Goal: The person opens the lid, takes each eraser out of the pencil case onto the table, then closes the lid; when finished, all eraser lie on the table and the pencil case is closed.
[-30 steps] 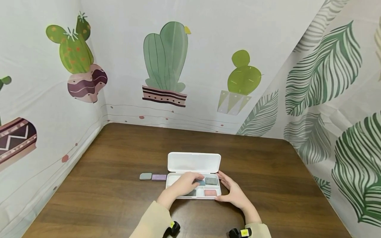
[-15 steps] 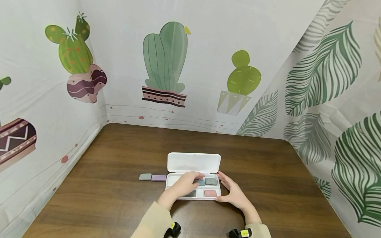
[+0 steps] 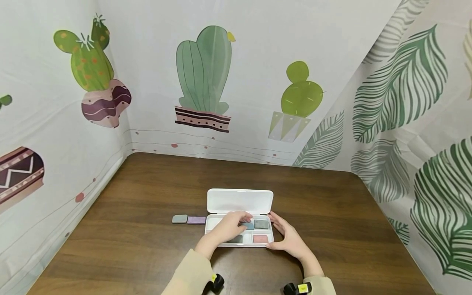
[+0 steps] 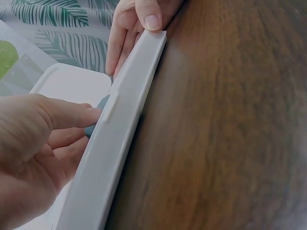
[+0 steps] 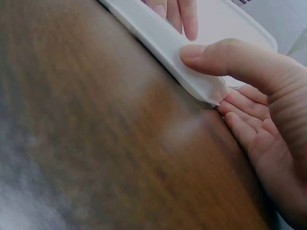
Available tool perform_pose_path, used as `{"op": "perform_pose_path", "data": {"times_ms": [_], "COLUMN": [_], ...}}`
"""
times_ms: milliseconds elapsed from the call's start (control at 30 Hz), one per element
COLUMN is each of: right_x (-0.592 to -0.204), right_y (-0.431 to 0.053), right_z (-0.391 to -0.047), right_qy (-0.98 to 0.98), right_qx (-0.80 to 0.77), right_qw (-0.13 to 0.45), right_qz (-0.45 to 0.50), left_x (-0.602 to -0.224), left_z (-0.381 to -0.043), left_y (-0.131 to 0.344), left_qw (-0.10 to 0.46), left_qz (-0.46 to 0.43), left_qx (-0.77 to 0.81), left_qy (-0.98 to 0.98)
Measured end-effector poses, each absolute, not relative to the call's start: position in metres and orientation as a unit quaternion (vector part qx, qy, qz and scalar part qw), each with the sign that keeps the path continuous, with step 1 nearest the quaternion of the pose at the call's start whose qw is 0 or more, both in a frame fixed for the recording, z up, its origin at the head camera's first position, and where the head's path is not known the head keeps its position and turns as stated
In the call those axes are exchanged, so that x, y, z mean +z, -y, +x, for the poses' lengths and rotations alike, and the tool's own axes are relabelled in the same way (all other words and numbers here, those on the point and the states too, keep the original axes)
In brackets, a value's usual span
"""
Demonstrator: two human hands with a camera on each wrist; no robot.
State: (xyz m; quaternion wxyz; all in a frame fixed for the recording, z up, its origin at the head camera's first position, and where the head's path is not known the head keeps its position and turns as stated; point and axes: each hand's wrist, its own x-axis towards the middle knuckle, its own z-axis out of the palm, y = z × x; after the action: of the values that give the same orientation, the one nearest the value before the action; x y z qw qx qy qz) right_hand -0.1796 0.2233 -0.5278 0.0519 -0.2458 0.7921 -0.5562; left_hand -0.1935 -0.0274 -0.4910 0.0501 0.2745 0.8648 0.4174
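A white hinged case [image 3: 250, 244] lies on the table with its lid [image 3: 240, 200] raised. In its compartments sit flat coloured blocks: a blue block [image 3: 249, 225], a grey-green block [image 3: 261, 224], a pink block [image 3: 260, 239] and a dark grey block [image 3: 237, 239]. Reaching over the case's left half, my left hand [image 3: 227, 228] pinches the blue block, whose edge shows past the thumb in the left wrist view. My right hand [image 3: 289, 239] grips the case's right end, thumb [image 5: 194, 56] on the front wall and fingers round the far side. The left hand hides the left compartments.
Left of the case, a purple block [image 3: 196, 220] and another grey-green block [image 3: 180, 219] lie end to end on the brown wooden table [image 3: 147, 254]. Behind the table hangs a white cloth [image 3: 254, 82] printed with cacti and leaves.
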Motion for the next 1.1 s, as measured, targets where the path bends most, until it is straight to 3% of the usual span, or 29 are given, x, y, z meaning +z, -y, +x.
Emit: {"op": "perform_pose_path", "data": {"times_ms": [1100], "right_x": [-0.5286], "right_y": [-0.2232], "right_z": [-0.1795], "right_qy": [-0.792], "right_qx": [-0.556], "right_qw": [0.049], "right_qz": [-0.247], "left_x": [-0.4920], "left_z": [-0.1939], "left_y": [0.0311], "left_qw": [0.067], "left_qz": [0.249], "left_qx": [0.434], "left_qy": [-0.863]}}
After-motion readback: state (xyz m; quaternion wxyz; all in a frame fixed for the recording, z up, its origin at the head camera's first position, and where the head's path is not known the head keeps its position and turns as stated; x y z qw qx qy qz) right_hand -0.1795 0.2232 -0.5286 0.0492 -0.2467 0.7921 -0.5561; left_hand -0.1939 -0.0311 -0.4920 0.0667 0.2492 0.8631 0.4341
